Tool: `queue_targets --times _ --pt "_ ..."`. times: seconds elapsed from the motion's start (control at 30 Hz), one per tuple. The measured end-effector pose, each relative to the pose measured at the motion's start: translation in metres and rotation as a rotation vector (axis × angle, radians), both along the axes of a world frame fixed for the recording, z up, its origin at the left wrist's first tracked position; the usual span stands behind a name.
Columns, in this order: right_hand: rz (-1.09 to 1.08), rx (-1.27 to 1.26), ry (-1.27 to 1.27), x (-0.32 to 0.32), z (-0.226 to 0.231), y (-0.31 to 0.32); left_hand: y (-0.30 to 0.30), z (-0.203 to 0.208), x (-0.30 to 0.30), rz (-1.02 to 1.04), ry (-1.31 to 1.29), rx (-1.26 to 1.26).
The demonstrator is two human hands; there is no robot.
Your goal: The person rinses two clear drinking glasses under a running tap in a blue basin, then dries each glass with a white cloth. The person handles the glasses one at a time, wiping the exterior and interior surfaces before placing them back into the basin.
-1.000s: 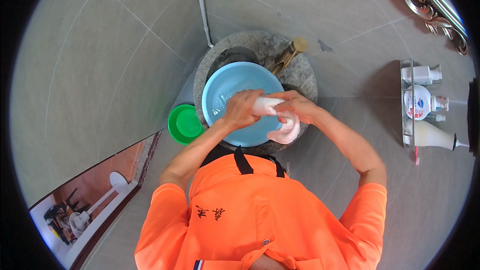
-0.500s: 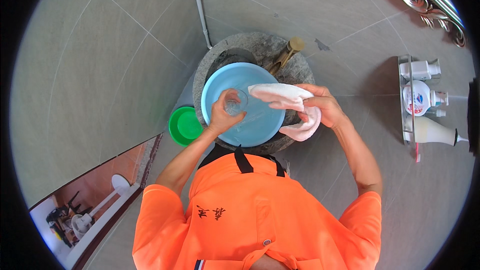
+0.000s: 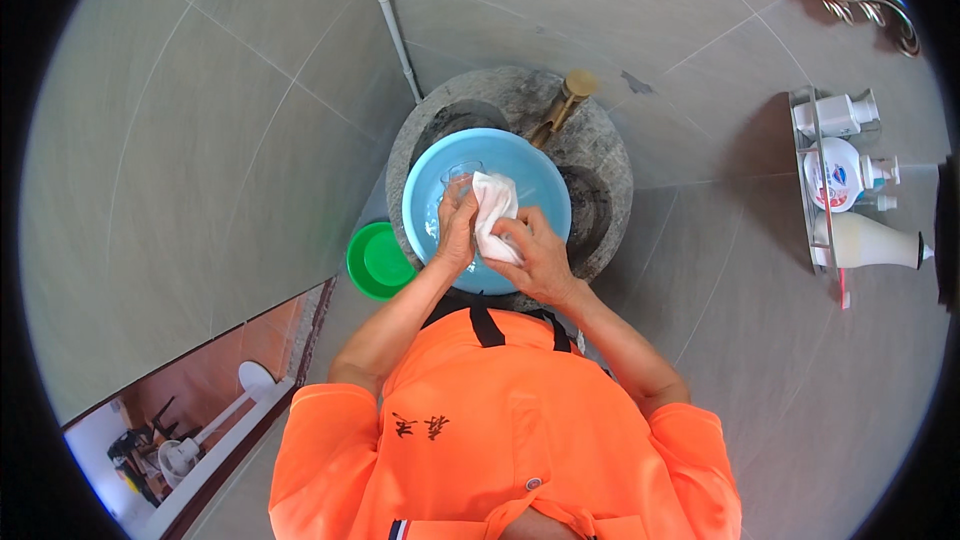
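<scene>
Above a light blue basin (image 3: 420, 180) holding water, my left hand (image 3: 457, 228) grips a clear drinking glass (image 3: 462, 173), whose rim shows past the fingertips. A white cloth (image 3: 495, 212) is bunched against the glass. My right hand (image 3: 535, 252) clutches the cloth from the right, fingers curled into it. The lower part of the glass is hidden by the cloth and my fingers. The basin rests in a round grey stone sink (image 3: 600, 150).
A brass faucet (image 3: 570, 98) stands at the sink's back right. Left of the sink sits a green basin (image 3: 382, 260). A wall rack (image 3: 822, 180) with several bottles hangs at the right, and a white pipe (image 3: 390, 20) runs down the corner.
My right hand has brought the cloth left and down, from hanging loose beside the glass to pressed against it. My left hand has shifted slightly right, and the glass has tilted.
</scene>
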State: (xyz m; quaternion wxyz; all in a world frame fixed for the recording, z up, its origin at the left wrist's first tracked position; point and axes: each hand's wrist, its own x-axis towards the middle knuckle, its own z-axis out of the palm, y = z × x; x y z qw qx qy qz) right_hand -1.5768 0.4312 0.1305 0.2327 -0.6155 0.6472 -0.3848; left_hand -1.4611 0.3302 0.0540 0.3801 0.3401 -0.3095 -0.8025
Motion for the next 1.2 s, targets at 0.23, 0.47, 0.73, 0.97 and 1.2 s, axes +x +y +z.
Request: queue_targets --times 0.23,0.47,0.73,0.97,1.2 --pt "-0.264 -0.105 -0.029 0.008 -0.005 -0.029 0.003 -0.008 -0.012 -0.072 -0.020 0.059" --pt "-0.355 0.200 -0.433 -0.039 -0.026 -0.032 0.004 0.013 -0.010 -0.305 0.030 -0.225" --pt "-0.372 0.134 -0.307 -0.011 -0.040 0.002 -0.002 0.003 -0.016 -0.063 -0.142 -0.102" --pt "-0.398 0.254 -0.689 -0.016 -0.028 0.036 -0.012 0.001 -0.006 -0.152 -0.123 -0.057" --pt "-0.714 0.101 -0.646 -0.063 -0.031 0.054 -0.009 -0.012 0.009 -0.276 -0.267 -0.150"
